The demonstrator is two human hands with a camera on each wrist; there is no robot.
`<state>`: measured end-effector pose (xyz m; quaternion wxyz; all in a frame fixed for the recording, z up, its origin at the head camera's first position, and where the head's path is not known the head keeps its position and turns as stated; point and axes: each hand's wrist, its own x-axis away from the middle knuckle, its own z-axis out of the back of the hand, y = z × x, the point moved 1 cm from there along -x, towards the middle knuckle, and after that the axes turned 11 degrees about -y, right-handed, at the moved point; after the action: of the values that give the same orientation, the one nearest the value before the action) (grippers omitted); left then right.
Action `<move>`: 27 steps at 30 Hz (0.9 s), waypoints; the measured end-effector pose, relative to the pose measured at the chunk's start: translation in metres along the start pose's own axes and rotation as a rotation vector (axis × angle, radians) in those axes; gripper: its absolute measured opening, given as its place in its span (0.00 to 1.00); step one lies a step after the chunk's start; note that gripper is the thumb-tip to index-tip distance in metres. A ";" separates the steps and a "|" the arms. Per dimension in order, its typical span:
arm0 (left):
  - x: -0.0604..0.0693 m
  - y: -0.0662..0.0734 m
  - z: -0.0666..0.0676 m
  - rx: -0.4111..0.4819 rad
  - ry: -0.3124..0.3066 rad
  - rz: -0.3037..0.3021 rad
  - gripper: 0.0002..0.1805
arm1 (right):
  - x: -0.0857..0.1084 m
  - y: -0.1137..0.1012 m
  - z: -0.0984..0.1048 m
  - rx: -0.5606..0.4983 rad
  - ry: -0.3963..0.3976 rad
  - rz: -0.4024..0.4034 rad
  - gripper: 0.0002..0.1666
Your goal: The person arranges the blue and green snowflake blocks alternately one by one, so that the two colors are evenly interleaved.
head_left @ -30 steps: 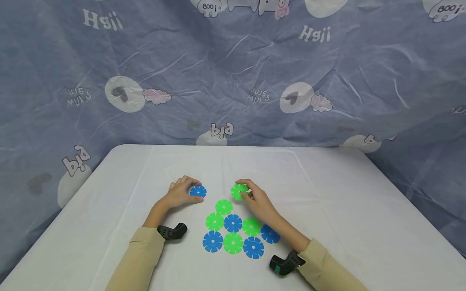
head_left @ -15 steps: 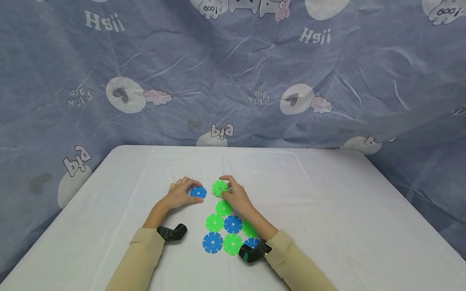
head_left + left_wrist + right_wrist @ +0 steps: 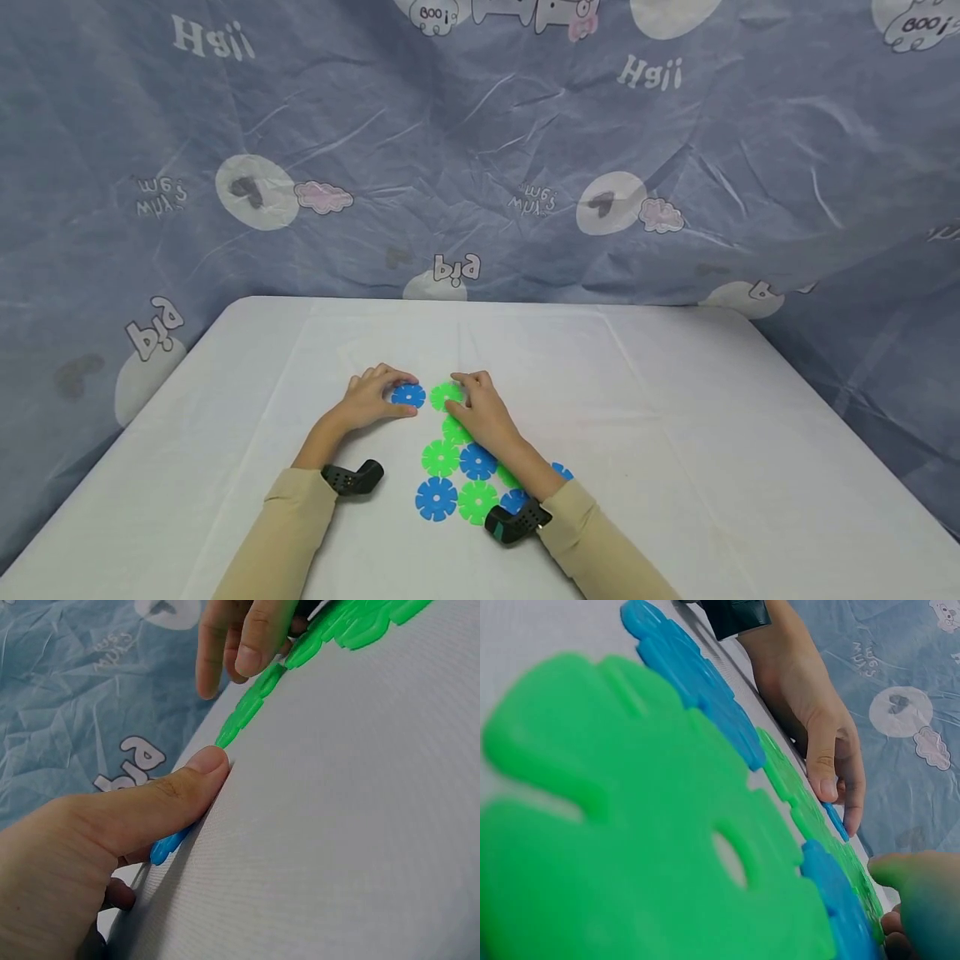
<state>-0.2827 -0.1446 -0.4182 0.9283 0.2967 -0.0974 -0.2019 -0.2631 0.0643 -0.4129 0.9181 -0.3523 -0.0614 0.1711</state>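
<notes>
In the head view, my left hand [image 3: 371, 397] holds a blue notched plastic disc [image 3: 408, 396] at the table's surface, thumb at its near edge and fingers at its far edge. Just right of it lies a green notched disc [image 3: 444, 396], flat on the cloth. My right hand [image 3: 482, 412] hovers at that disc's right side, thumb and fingers spread. From the left wrist view, the right fingertips [image 3: 251, 656] appear slightly above the green disc [image 3: 244, 712]. Part of the blue disc [image 3: 171, 844] shows below the left thumb.
Nearer the person, more discs lie close together in rows, among them green ones [image 3: 440, 458] and blue ones [image 3: 436, 499]. My right forearm and its black wrist camera [image 3: 517, 522] cover some. White cloth [image 3: 675, 392] covers the table; a patterned blue curtain [image 3: 480, 167] hangs behind.
My right hand has carried the green disc leftward and down onto the cloth beside the blue disc, and its fingers have come off it. The left hand has stayed in place.
</notes>
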 end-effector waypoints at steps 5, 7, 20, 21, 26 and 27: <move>0.000 0.001 -0.001 0.001 -0.013 0.003 0.30 | 0.001 0.001 -0.001 0.012 -0.015 0.012 0.19; 0.000 0.001 -0.002 0.004 -0.018 0.006 0.30 | 0.002 0.001 -0.001 0.025 -0.020 0.031 0.18; 0.000 0.003 -0.001 0.006 -0.027 0.021 0.31 | 0.007 0.001 0.005 0.009 -0.103 0.115 0.19; 0.000 0.003 -0.001 0.005 -0.027 0.023 0.31 | 0.008 0.000 0.008 -0.001 -0.129 0.111 0.20; 0.000 0.003 0.000 -0.002 -0.021 0.027 0.30 | 0.014 -0.002 0.029 -0.031 -0.280 0.079 0.22; 0.000 0.003 0.001 -0.002 -0.019 0.028 0.30 | 0.016 -0.002 0.034 -0.024 -0.309 0.071 0.22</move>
<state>-0.2817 -0.1431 -0.4162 0.9303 0.2926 -0.1099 -0.1919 -0.2555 0.0893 -0.3866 0.8867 -0.3347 -0.1917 0.2548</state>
